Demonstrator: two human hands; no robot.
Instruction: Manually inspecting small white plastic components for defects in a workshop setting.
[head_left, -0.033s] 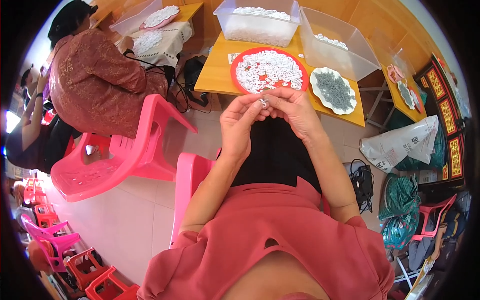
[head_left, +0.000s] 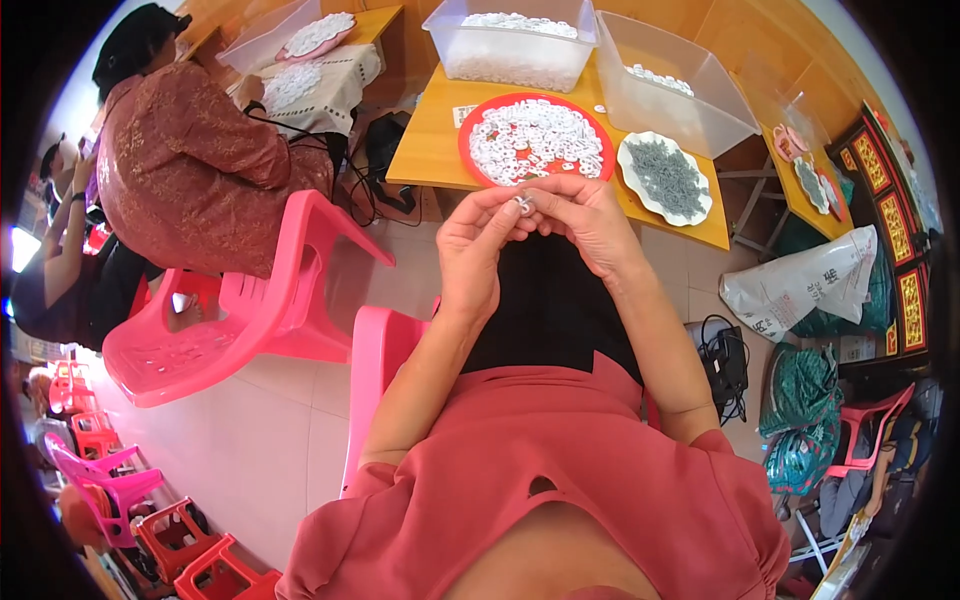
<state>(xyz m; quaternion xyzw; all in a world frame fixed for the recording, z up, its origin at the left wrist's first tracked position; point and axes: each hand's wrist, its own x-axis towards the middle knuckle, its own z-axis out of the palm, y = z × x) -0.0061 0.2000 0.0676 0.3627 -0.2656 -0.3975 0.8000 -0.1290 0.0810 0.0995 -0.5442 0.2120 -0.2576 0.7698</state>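
Note:
In front of my lap, both hands meet at the fingertips around a small white plastic piece (head_left: pixel 525 206). My left hand (head_left: pixel 471 245) pinches it between thumb and forefinger. My right hand (head_left: pixel 592 232) closes on it from the other side, its thumb and finger pressed together at the piece. Fingers cover most of it, so its full shape and any smaller part are hidden. Just beyond the fingertips lies a red round tray (head_left: pixel 607 150), spread with many white pieces (head_left: pixel 530 130). To its right, a white scalloped plate (head_left: pixel 625 160) holds a heap of small grey parts (head_left: pixel 665 178).
Two clear plastic bins (head_left: pixel 510 65) (head_left: pixel 690 110) with white pieces stand at the back of the wooden table (head_left: pixel 425 150). At left another person (head_left: pixel 190 165) sits by a pink chair (head_left: pixel 290 260). A white sack (head_left: pixel 800 285) and green bags (head_left: pixel 800 390) lie at right.

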